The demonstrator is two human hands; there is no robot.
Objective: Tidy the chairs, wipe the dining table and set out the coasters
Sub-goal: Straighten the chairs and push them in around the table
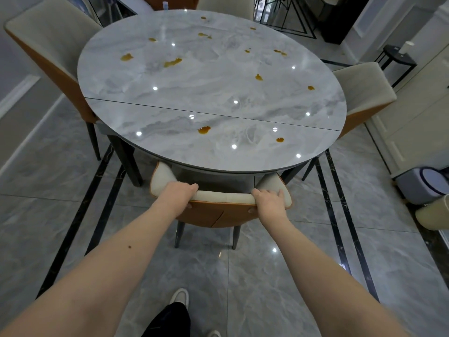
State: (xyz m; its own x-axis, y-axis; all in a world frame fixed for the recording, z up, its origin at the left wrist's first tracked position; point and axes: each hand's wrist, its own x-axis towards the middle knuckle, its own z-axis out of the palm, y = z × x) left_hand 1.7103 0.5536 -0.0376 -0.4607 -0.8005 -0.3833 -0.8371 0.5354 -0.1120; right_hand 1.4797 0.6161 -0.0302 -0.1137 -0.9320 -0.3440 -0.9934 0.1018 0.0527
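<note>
Gripped by both hands at the backrest top: left hand [181,193] and right hand [268,199] curled over the near chair [224,210], tucked under the tabletop [243,161]. Faced the table, backrest's long axis running grip to grip. Likely risks: backrest knocked against the edge beyond the grips; brown spills [204,129] not yet wiped.

Glossy grey marble-look floor tiles [267,283] with black inlay strips [339,203], cream panelled cabinet [413,122] — small black side table [398,60] beyond
</note>
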